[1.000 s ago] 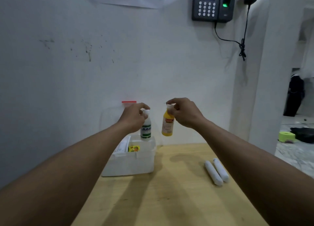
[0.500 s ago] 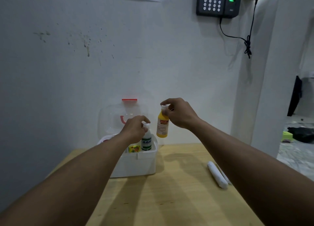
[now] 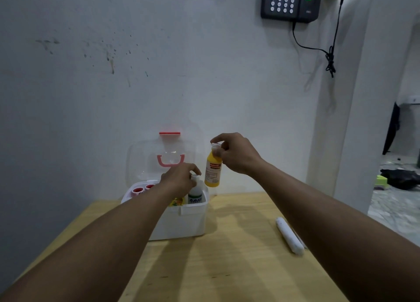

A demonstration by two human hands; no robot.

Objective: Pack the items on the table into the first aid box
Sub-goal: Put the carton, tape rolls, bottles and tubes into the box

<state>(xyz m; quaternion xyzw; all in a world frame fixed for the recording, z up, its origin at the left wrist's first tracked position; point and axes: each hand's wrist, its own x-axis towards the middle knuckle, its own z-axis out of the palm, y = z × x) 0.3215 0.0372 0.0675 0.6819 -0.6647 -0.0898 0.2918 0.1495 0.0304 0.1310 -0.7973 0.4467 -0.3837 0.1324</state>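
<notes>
The white first aid box stands open on the wooden table, its clear lid with a pink handle raised against the wall. My left hand grips the cap of a white bottle with a green label, which stands inside the box at its right end. My right hand holds a yellow bottle by its neck in the air, just right of and above the box. Two red-capped items and a yellow packet sit in the box.
Two white rolls lie on the table to the right, partly behind my right forearm. A keypad device with a dangling cable hangs on the wall above. To the right, past the wall's corner, the floor is open with dark things on it.
My left hand has lowered the white bottle from the air down into the box. My right hand has kept the yellow bottle aloft beside it, shifting slightly left.
</notes>
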